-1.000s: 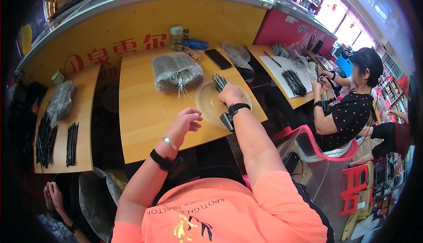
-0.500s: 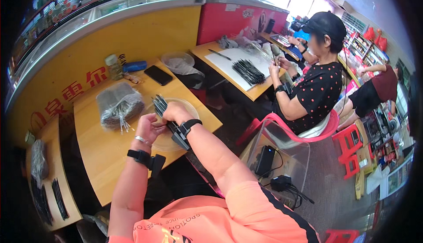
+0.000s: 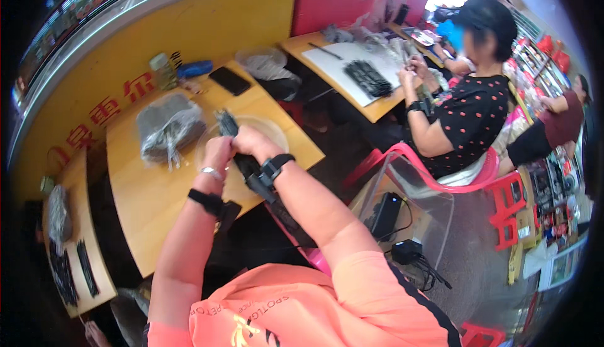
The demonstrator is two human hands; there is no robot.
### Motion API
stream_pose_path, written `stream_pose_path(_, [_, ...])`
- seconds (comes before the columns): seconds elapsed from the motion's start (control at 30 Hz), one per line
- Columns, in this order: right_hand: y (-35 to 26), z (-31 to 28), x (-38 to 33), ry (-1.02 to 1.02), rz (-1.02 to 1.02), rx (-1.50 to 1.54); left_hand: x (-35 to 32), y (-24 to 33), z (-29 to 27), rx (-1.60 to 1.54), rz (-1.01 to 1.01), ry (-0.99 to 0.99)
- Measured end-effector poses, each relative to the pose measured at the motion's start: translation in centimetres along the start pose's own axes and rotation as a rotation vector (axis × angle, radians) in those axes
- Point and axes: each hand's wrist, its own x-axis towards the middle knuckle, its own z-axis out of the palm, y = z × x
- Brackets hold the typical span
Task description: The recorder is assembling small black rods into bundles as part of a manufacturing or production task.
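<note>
Both of my hands are together above the wooden table, over a round see-through plastic tray. Between them is a bundle of thin dark sticks, its tips pointing away from me. My right hand is wrapped round the bundle. Against it from the left, my left hand is closed too; its fingertips are hidden. Left of my hands lies a grey plastic-wrapped pack with its bag end gathered toward me.
A phone, a blue cylinder and a jar stand along the far edge. Dark sticks lie on the left bench. At right, a person handles sticks by another pile. A see-through box stands near my right arm.
My left hand has closed in on the stick bundle beside my right hand; its fingers were apart before. The view has shifted slightly, and the co-worker has leaned their head forward.
</note>
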Motion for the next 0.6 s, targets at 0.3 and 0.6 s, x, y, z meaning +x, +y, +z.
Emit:
stream_pose_path(0.3, [-1.2,0.8,-2.1,-0.154,0.089,0.443,-1.5,0.8,-0.4,-0.856,-0.253,0.086])
stream_pose_path(0.6, [2.3,2.9,0.5,-0.073,0.036,0.666,-0.9,-0.8,2.5,-0.669,-0.057,0.289])
